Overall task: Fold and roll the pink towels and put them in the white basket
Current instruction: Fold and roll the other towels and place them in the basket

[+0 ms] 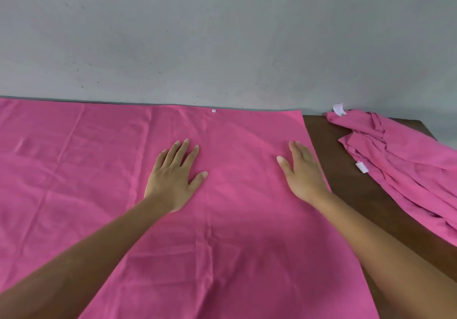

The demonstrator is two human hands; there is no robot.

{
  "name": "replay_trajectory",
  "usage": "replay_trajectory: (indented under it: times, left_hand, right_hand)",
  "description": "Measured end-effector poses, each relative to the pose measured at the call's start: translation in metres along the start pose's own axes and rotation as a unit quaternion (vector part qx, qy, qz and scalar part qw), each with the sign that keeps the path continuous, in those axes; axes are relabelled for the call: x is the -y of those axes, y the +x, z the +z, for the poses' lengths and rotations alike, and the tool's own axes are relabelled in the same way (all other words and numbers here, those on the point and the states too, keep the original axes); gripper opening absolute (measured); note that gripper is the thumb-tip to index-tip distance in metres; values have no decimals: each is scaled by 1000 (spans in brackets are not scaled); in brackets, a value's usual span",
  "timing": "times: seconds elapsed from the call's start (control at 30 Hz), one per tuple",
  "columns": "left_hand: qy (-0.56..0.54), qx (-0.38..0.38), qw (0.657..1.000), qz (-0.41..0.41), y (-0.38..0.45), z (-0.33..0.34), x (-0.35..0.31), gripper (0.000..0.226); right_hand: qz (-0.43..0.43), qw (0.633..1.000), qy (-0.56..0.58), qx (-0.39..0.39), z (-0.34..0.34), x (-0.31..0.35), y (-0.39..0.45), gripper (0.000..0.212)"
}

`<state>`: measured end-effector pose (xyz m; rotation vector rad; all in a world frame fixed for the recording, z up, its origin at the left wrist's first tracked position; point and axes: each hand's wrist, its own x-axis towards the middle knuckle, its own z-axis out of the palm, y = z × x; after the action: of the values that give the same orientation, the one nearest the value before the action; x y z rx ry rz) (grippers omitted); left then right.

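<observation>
Towel (99, 170) lies spread flat on the table (346, 170), long axis running left-right, right edge just beside the right hand (303, 175). Both hands press it with straight fingers, gripping nothing; left hand (173, 177) sits mid-towel. Right hand is nearer that edge for the fold; spare towels (400, 170) lie bunched further right, basket not in view.

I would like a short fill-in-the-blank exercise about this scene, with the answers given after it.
1. Both hands, the left hand and the right hand, lie ___ on the spread towel.
2. The crumpled towels lie to the ___ of the spread towel.
3. The bare table is ___ in colour.

Missing words: flat; right; brown
</observation>
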<state>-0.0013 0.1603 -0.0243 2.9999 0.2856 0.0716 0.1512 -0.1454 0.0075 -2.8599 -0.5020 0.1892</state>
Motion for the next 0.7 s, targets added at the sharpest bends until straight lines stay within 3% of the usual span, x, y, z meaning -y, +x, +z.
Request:
replay_trajectory:
  times: [0.37,0.7]
  left_hand:
    - [-7,22,1000,-11,-7,-12,-4,79]
    - [-70,32,997,-22,-111,-30,-12,71]
  right_hand:
    - [15,998,-55,23,8,-23,-51,81]
    - [32,999,-25,24,-8,-18,-151,73]
